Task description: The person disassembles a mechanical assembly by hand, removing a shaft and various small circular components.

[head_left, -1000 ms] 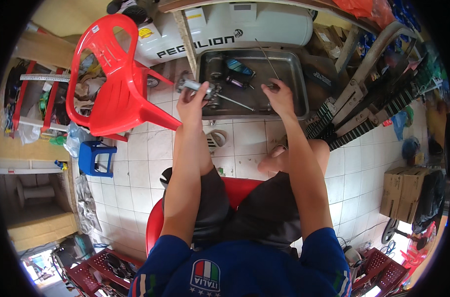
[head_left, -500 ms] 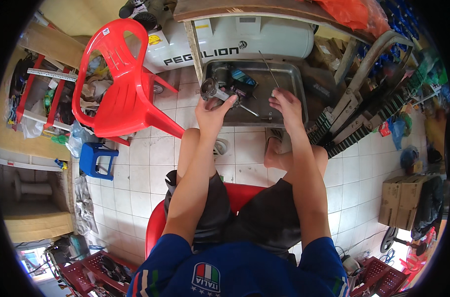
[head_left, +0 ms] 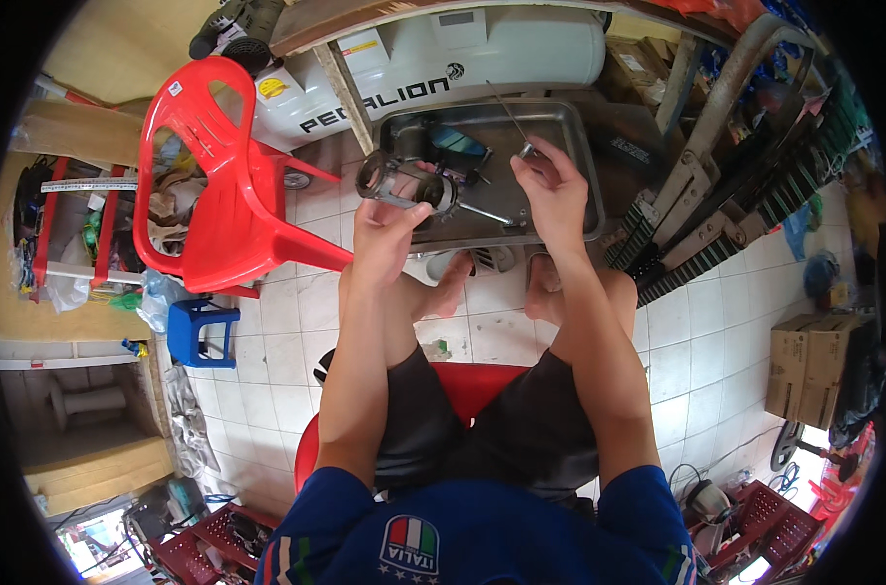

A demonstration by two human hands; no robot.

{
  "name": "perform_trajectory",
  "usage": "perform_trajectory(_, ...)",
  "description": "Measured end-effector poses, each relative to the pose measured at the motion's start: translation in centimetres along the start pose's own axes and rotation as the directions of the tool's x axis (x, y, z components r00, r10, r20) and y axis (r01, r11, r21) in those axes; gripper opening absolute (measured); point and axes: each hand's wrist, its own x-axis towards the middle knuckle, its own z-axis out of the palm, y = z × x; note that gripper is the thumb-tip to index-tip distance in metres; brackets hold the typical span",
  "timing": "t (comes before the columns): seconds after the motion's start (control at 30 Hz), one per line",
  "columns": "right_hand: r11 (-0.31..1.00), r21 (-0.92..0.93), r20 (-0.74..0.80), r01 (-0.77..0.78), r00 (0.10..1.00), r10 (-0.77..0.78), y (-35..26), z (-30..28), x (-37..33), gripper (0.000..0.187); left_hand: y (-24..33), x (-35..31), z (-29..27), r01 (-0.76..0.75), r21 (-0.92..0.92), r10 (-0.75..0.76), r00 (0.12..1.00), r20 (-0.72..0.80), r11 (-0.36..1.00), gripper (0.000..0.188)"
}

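In the head view, the left hand [head_left: 389,226] is closed around a grey cylindrical metal part with an open ring at one end [head_left: 401,181], held up over the near left corner of the shallow rectangular steel tray [head_left: 581,156] that sits on the tiled floor at about twelve o'clock from the seated person. The ring end points toward ten o'clock and a thin shaft sticks out of the other end toward four o'clock. The right hand [head_left: 552,190] is pinched shut on a small dark metal piece with a long thin wire or rod [head_left: 513,122] that runs up toward eleven o'clock; exactly what the piece is cannot be made out. The two hands are apart, the right one at about three o'clock from the left, both above the tray. In the tray lie a blue-and-black elongated part [head_left: 460,143] and some smaller dark bits, near the cylindrical part but not touching it as far as can be seen. As a judgement, the work looks to be in the middle: the main part is lifted clear and a small piece is in hand, while loose pieces lying in the tray suggest more handling is left. At nine o'clock stands a red plastic chair [head_left: 231,195], with a small blue plastic stool [head_left: 199,331] at eight o'clock, and a white cylindrical tank [head_left: 482,49] lies beyond the tray.
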Motion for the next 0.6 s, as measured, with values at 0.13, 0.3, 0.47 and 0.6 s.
perform_trajectory(0.13,0.997,0.012,-0.059,0.07,0.996,-0.069,-1.4,0.1,-0.3,0.043,-0.9,0.7,-0.1,-0.016,-0.095,0.013,0.999,-0.03,0.995,0.064)
perform_trajectory(0.3,0.959,0.025,0.014,0.282,0.959,-0.282,-6.3,1.7,-2.2,0.052,-1.3,0.3,-0.3,-0.019,-0.126,0.014,0.999,-0.039,0.992,0.066)
perform_trajectory(0.47,0.938,0.076,0.049,0.338,0.938,-0.342,-9.6,3.1,-2.5,0.049,-1.5,0.6,-0.2,0.05,-0.103,-0.056,0.997,-0.052,0.993,0.067)
perform_trajectory(0.6,0.915,0.056,0.013,0.401,0.916,-0.402,-14.8,4.7,-1.3,0.046,-1.7,0.9,-0.3,-0.009,-0.13,-0.003,0.996,-0.087,0.991,0.069)
